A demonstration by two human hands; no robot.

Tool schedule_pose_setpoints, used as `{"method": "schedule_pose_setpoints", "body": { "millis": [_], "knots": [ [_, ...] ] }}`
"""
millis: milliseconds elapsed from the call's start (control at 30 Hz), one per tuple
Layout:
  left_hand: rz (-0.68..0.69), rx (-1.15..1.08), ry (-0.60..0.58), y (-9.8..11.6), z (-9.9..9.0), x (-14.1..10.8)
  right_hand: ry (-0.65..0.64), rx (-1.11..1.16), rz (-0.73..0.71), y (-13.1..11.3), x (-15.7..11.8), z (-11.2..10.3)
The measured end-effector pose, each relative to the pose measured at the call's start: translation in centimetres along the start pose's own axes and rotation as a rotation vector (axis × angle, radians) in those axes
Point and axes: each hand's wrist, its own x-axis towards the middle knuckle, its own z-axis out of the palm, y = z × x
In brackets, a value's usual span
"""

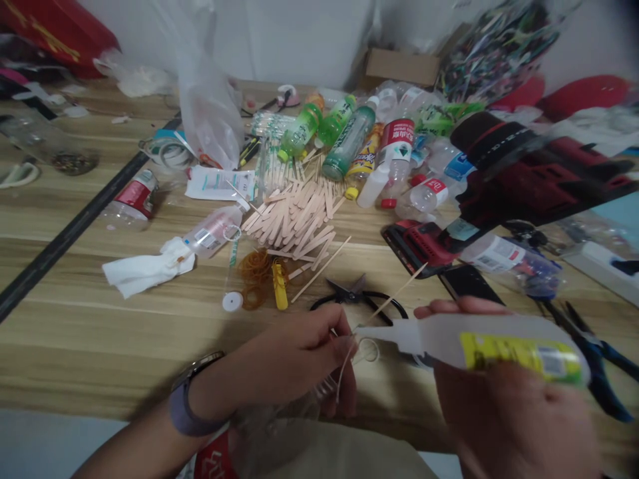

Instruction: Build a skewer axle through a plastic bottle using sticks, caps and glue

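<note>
My right hand grips a squeeze bottle with a yellow label, tilted sideways. Its narrow nozzle points left and meets a thin wooden stick at my left fingertips. My left hand, with a watch at the wrist, is closed in a pinch on that stick, which slants up to the right. A thin pale strand hangs below the fingers. Under my left hand lies a clear plastic bottle with a red label, partly hidden; whether the fingers also hold it, I cannot tell. Black-handled scissors lie just beyond.
A pile of craft sticks lies mid-table beside rubber bands and a yellow-handled tool. Several plastic bottles fill the back. At right stand a red cordless drill, a phone and pliers.
</note>
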Motion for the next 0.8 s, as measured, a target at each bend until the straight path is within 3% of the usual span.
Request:
{"method": "schedule_pose_setpoints", "body": {
  "millis": [67,233,367,467,533,700,800],
  "knots": [
    [0.013,-0.002,-0.005,0.0,-0.1,0.0,0.101,0.068,-0.007,0.0,0.7,1.1],
    [0.067,0.078,0.029,0.0,-0.6,-0.3,0.054,0.199,0.149,-0.5,2.5,0.1],
    [0.127,0.095,0.095,0.7,-1.1,-1.1,-0.078,0.239,0.230,-1.3,3.2,-1.4],
    [0.205,0.109,0.170,2.2,-1.6,-2.0,-0.227,0.192,0.293,-2.6,3.6,-1.7],
    [0.254,0.139,0.231,3.6,-1.9,-2.5,-0.248,0.164,0.306,-3.5,3.8,-1.5],
    [0.274,0.227,0.258,5.6,-3.0,-1.7,-0.267,0.090,0.211,-4.3,4.9,-0.3],
    [0.234,0.173,0.238,5.3,-3.8,0.0,-0.364,-0.151,0.034,-3.3,6.6,0.0]
  ]
}}
